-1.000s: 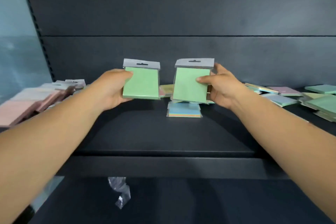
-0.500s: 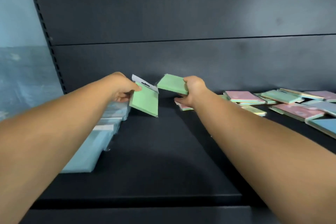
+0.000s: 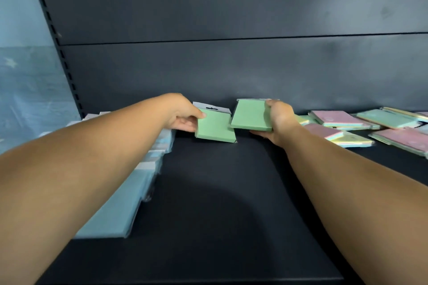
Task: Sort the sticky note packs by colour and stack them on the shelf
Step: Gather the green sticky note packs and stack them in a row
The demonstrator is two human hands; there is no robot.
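While both arms reach in from 7 and 5 o'clock, the dark shelf (image 3: 208, 203) fills most of the view, its back panel (image 3: 231, 65) rising behind. One row of blue packs (image 3: 120, 203) runs along the shelf's left side from 8 toward 10 o'clock; I cannot count them, as the left arm covers part. At 3 o'clock lies a loose heap of pink packs (image 3: 333, 117) and mixed-colour ones, at least six, overlapping. Two green packs sit near centre. The left hand (image 3: 183, 113) pinches the first green pack (image 3: 214, 127), thumb on top, its near edge on the shelf. The right hand (image 3: 278, 120) grips the second green pack (image 3: 251, 114), held tilted, just beside and slightly overlapping the first.
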